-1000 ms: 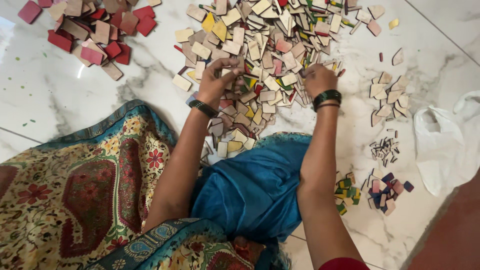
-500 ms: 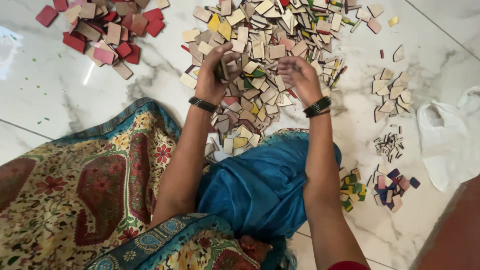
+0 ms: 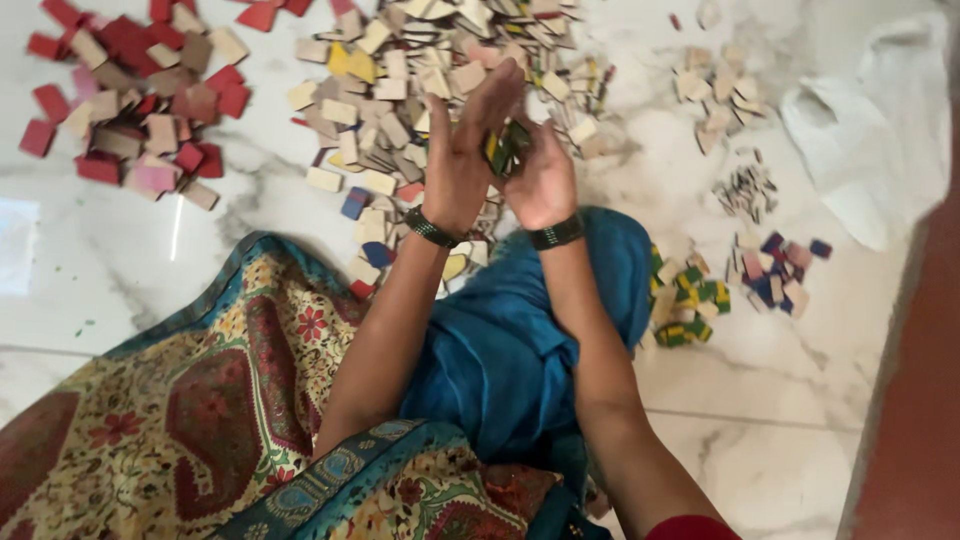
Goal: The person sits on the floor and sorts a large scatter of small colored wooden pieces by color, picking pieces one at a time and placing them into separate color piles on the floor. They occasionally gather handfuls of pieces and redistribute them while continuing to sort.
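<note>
White marble floor (image 3: 150, 280), tile heap (image 3: 400, 110); both hands' grip closed together round green-yellow tiles (image 3: 507, 148)

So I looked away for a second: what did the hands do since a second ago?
Both hands rose off the big mixed pile of small flat tiles and came together, left hand and right hand now cupping a few green and yellow tiles. The red tile pile and small sorted heaps lie unchanged.

We wear a dark beaded bracelet (image 3: 432, 229) on our left wrist and a black band (image 3: 556, 234) on our right, bare forearms, a red sleeve edge (image 3: 690, 527) at lower right, teal cloth (image 3: 500, 350) over our lap, and a paisley wrap (image 3: 200, 420).
</note>
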Tool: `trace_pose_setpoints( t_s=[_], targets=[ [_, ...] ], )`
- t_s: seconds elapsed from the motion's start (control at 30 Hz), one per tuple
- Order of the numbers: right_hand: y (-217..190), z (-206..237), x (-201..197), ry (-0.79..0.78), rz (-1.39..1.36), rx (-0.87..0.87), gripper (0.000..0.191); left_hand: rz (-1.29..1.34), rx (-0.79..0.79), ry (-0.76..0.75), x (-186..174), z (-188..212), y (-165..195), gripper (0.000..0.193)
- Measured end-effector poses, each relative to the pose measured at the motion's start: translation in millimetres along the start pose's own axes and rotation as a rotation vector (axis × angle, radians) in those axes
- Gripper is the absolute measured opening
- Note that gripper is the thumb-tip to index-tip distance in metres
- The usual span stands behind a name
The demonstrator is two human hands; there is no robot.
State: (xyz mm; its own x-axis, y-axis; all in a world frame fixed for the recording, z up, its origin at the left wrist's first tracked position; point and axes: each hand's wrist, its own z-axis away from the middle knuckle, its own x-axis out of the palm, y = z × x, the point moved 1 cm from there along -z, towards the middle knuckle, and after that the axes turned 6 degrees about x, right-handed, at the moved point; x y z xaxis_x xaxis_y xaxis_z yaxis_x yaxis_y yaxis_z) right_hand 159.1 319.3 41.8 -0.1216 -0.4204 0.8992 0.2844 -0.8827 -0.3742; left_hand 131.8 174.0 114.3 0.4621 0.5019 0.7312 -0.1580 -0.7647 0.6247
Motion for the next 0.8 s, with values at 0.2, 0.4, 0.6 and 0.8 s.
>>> trace_pose_setpoints(
  t_s=[0.2,0.4,0.6,0.8],
  targets=[
    [20.3,39.3,4.2,0.13,-0.212,-0.056,0.038,-0.005,0.08,-0.269,50.3,21.3,0.6,0.084],
    [-3.6,121.9,16.0,-0.358,-0.399,-0.119,0.046,0.127,-0.036,-0.341,83.8,40.5,7.2,0.081],
    [-51.8,257.4,-18.4,0.047,-0.127,-0.624,0.059,-0.088,-0.264,-0.319,107.7,55.9,17.2,0.08],
    [-76.0,349.7,-89.9,0.74,-0.006,-0.739,0.055,-0.166,-0.252,-0.281,101.0,51.6,31.7,0.066]
  ],
)
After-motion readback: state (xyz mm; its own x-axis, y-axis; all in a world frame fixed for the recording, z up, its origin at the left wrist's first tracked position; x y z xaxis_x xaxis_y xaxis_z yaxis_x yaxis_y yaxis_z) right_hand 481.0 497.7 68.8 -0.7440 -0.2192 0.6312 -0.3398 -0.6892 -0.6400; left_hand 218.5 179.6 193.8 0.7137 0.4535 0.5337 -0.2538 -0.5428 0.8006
